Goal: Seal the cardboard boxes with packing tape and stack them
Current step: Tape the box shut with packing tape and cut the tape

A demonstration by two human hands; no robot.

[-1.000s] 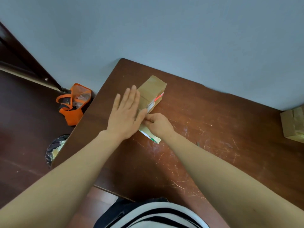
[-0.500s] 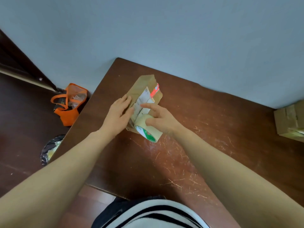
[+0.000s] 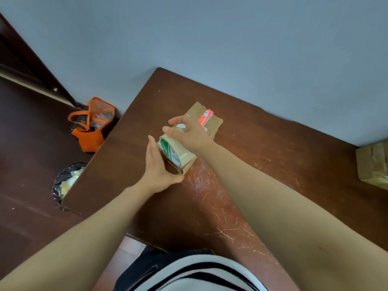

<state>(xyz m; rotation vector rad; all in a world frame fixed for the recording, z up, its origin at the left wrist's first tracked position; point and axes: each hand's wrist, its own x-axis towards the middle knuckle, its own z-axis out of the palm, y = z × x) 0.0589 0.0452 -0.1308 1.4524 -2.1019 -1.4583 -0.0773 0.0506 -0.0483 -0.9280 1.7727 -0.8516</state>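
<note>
Tape roll [image 3: 178,153] sits on the near end of the cardboard box [image 3: 207,120], which lies toward the table's [image 3: 273,164] far left corner. The right hand [image 3: 189,135] grips the roll from above, fingers curled over it. The left hand [image 3: 159,171] presses flat against the box's left side, fingers straight, thumb across its near end. A second box [image 3: 372,164] rests at the table's right edge.

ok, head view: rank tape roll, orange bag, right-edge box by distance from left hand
1. tape roll, right beside the left hand, at its fingers.
2. orange bag, off the table, to the left.
3. right-edge box, far right on the table.
</note>
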